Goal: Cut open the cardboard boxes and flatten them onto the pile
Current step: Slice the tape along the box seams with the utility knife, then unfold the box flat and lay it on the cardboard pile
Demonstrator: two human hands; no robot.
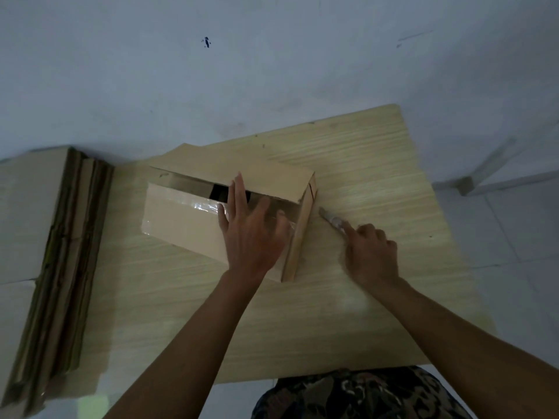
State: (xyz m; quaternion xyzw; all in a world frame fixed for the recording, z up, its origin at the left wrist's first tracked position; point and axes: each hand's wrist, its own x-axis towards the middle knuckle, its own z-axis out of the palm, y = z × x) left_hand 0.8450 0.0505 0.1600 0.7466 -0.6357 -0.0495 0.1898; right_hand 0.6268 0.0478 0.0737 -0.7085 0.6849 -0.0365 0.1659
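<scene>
While the left hand (251,234) presses flat on the half-slit box (193,219), the right hand (370,252) grips the knife (331,219), flattening onto the pile (57,252) undone.

The scene is dim and bluish, with soft, even light and only faint shadows on the wooden board (363,164) beneath the forearms. Glare shows only on the clear tape (202,205) across the cardboard box (181,228) — a small whitish sheen. The right hand (370,252) and the knife (331,220) it holds are smeared with motion blur, and the wide lens bends the stack of flattened cardboard (60,252) at the left edge — soft there too.
</scene>
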